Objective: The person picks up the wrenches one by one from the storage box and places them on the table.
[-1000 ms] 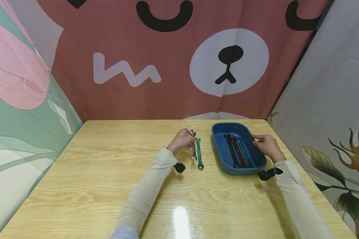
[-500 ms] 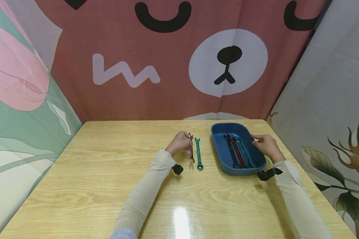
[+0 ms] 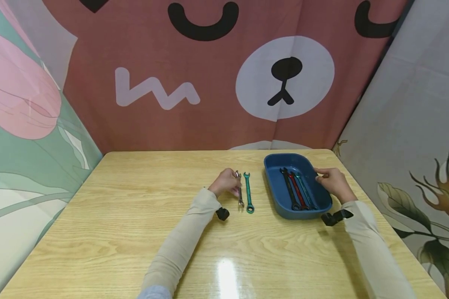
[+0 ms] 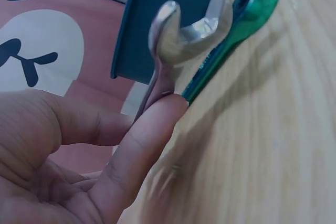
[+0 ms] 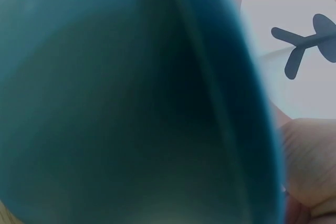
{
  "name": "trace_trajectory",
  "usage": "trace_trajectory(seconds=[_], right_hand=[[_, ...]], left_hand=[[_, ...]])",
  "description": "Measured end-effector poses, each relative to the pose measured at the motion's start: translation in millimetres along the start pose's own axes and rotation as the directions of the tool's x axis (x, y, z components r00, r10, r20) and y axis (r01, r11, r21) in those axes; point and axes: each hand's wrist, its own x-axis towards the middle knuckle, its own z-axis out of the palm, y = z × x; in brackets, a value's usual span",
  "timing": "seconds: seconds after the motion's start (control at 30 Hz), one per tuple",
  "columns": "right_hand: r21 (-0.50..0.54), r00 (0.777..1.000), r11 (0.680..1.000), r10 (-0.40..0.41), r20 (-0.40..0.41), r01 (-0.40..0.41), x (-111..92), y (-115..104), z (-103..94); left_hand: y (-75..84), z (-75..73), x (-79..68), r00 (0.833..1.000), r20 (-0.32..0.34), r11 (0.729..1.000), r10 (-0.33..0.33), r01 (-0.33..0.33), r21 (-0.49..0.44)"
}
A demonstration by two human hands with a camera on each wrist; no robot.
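Observation:
My left hand (image 3: 225, 182) pinches a shiny silver wrench (image 3: 240, 192) between thumb and fingers, just left of a green wrench (image 3: 248, 193) lying on the table. The silver wrench's open end (image 4: 191, 35) points up toward the camera in the left wrist view, and its shadow falls on the wood. On the right, my right hand (image 3: 336, 183) grips the right rim of a blue bin (image 3: 280, 209). Inside that bin lie a black wrench (image 3: 290, 189), a red wrench (image 3: 298, 191) and a green-blue wrench (image 3: 306, 191), side by side. The bin's wall (image 5: 131, 103) fills most of the right wrist view.
The wooden table (image 3: 134, 232) extends left and toward the front of the wrenches. A printed cloth (image 3: 153, 124) hangs behind its back edge, with a floral cloth (image 3: 415, 145) on the right side. Small black cameras (image 3: 222, 214) sit on the wrists.
The left hand has moved slightly left, then down toward the table with the silver wrench, which stays left of the green one. The right hand and the bin keep their place.

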Motion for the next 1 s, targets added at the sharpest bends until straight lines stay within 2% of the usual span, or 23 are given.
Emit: trace_trajectory(seconds=[0.37, 0.73, 1.0], right_hand=[[0.004, 0.999, 0.999, -0.039, -0.005, 0.039, 1.3, 2.5, -1.0], [0.002, 0.999, 0.999, -0.037, -0.005, 0.037, -0.3, 2.2, 0.1], [-0.003, 1.0, 1.0, -0.029, 0.001, 0.029, -1.3, 0.6, -0.9]], left_hand=[[-3.6, 2.2, 2.9, 0.999, -0.034, 0.996, -0.023, 0.026, 0.088], [-2.6, 1.1, 0.5, 0.998, -0.055, 0.985, -0.002, 0.012, 0.173], [-2.6, 1.6, 5.0, 0.995, -0.086, 0.975, -0.059, 0.076, 0.207]])
